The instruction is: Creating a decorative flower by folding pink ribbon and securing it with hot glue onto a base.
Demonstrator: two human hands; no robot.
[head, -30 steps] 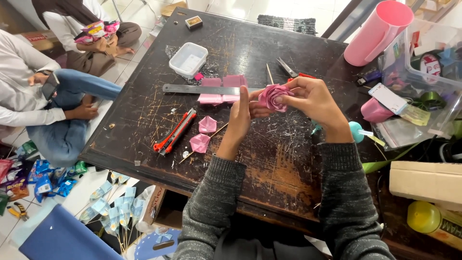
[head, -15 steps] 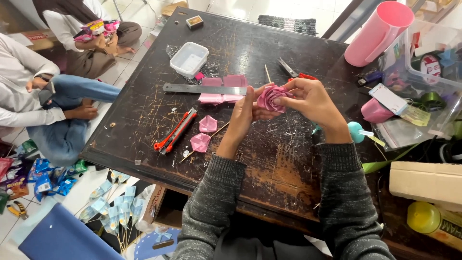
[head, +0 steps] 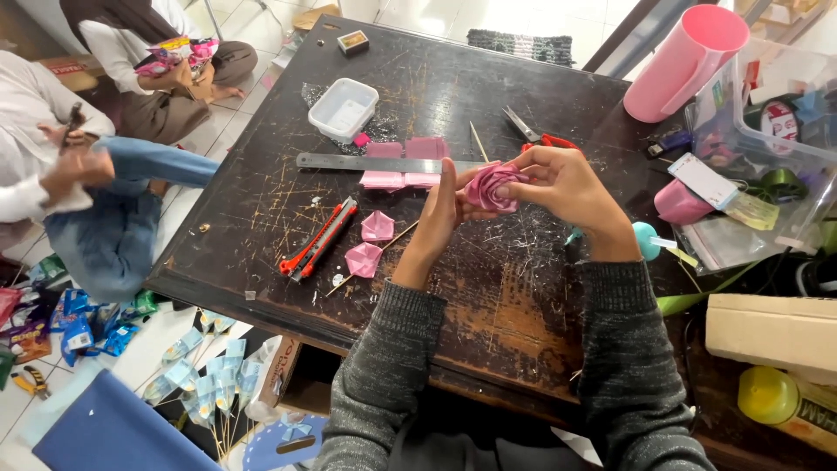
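Pink ribbon rose [head: 493,186] sits between both our hands, held just above the scratched dark table [head: 488,305], approx. centre of the head view. Our left hand [head: 443,209] stands edge-up w/ fingers pressed together & straight, thumb side against the rose's left flank; our right hand [head: 567,185] curls round it from the right, thumb & forefinger pinching the outer petals. Both forearms in grey knit sleeves [head: 384,366]. Just left of the left wrist: two folded pink ribbon petals [head: 370,244] lying flat, a thin wooden stick [head: 370,262] slanting beside them. Behind the hands, a steel ruler [head: 375,162] lies across pink ribbon strips [head: 410,166]; another stick near it. Further left, a red utility knife [head: 318,238]. Towards the far edge, a white plastic tray [head: 349,107] & a small box [head: 353,42]. Behind the right hand, red-handled scissors [head: 534,133]. Right of the right hand, a teal round-headed tool [head: 647,240], partly hidden by the wrist. Far right: a pink plastic jug [head: 684,61] tilted, a clear plastic bin [head: 767,113] w/ tape rolls, a cardboard box [head: 772,330]. On the floor at left, two other people [head: 78,166] sit, one w/ hands at work on sth too small to tell; blue ribbon pieces [head: 205,379] scattered below the table edge.
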